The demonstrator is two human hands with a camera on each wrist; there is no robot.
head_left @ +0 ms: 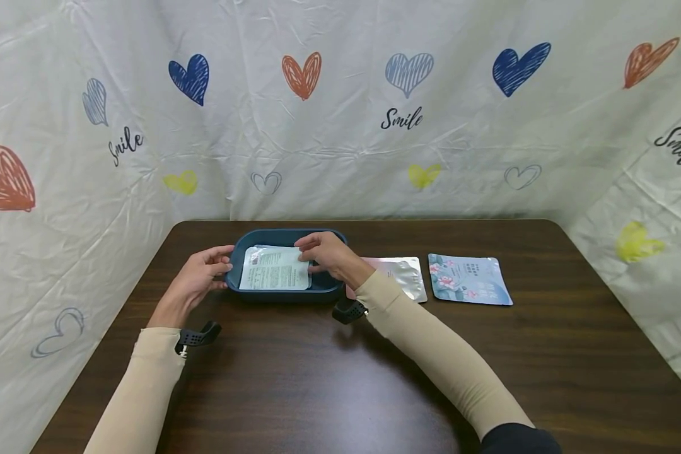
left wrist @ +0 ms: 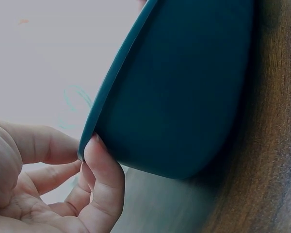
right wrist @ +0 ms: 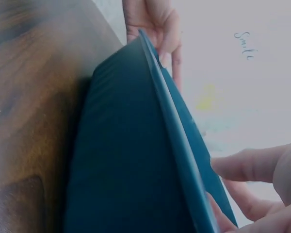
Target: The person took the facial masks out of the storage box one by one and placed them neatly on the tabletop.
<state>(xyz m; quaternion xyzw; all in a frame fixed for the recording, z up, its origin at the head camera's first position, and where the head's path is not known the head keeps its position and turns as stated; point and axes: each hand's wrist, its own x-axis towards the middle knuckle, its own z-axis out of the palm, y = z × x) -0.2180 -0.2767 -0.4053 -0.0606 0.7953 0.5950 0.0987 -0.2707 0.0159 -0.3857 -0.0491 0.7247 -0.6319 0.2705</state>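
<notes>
A dark blue oblong tray [head_left: 286,295] with a raised rim sits on the table's left part. At its left end, my left hand [head_left: 201,271] pinches the rim, thumb and bent fingers on either side, as the left wrist view shows [left wrist: 63,179]. Inside lies a pale, printed flat packet [head_left: 272,270], with another edge showing beneath it. My right hand [head_left: 335,257] reaches over the tray's right end, by the packet's right edge. Its fingers are loosely bent and spread apart in the right wrist view [right wrist: 262,189]; the near wall hides any touch on the packet.
Right of the tray, a pink and silver packet [head_left: 408,277] lies partly behind my right forearm. A blue floral packet [head_left: 470,279] lies farther right on the brown table [head_left: 295,378]. A white curtain with hearts [head_left: 340,132] hangs behind the table.
</notes>
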